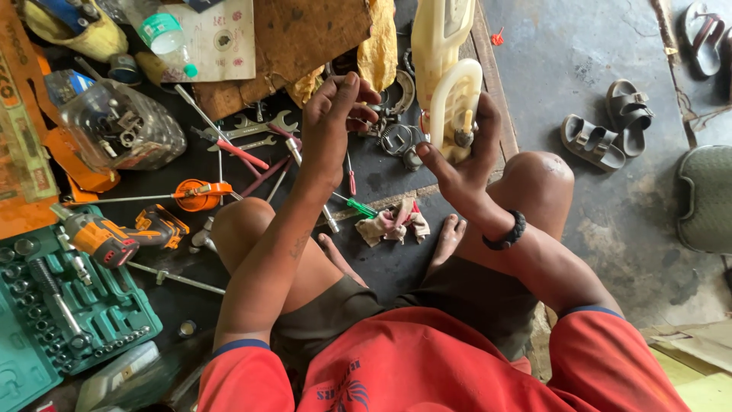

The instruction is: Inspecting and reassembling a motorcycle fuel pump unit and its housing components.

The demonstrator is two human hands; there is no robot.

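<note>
Keep your right hand (461, 156) wrapped firmly round the cream plastic part (450, 84), while your left hand (332, 114), fingers pinched narrow on something too small to identify, works close beside it.

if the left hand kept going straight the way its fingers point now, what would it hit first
Probably the brown cardboard sheet. The left hand points up the picture, away from the body, pinching something small I can't make out. Depth is unclear, so it may pass above the cardboard.

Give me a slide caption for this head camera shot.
Seated on the floor among scattered tools, right hand grips a cream plastic part; left hand pinches something small.
</note>
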